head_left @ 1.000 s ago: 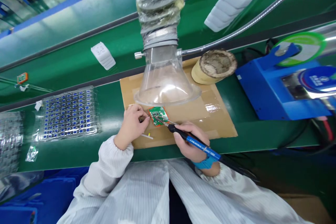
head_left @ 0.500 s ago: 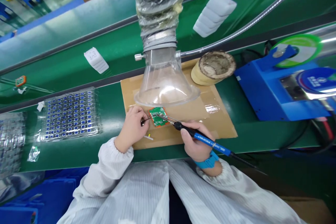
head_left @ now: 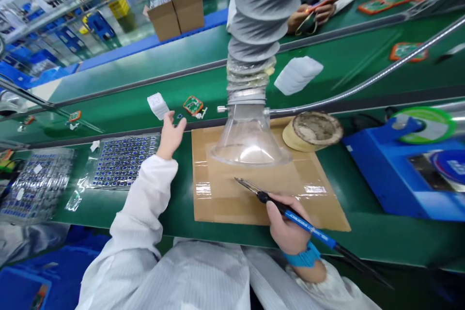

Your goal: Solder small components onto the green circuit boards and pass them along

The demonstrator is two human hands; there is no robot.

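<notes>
My left hand (head_left: 172,131) reaches over the bench's far edge with its fingers apart and nothing held. Close by on the green belt are a small blue part (head_left: 179,116), a green circuit board (head_left: 193,105) with an orange rim, and a white part (head_left: 201,113). A white paper-like piece (head_left: 158,106) lies just beyond the fingertips. My right hand (head_left: 289,225) is closed around a blue and black soldering iron (head_left: 308,226), whose tip points left above the cardboard sheet (head_left: 225,203). A clear fume hood (head_left: 250,138) hangs over the sheet.
A tray of small blue parts (head_left: 125,161) lies at the left, with more stacked trays (head_left: 38,181) beyond. A round container (head_left: 311,131) and a blue solder stand (head_left: 392,169) are at the right. Across the belt, another person's hands (head_left: 314,17) hold something.
My left hand has left the cardboard and moved up to the belt, its fingers now spread. The board from the cardboard now lies on the belt. The camera view has shifted.
</notes>
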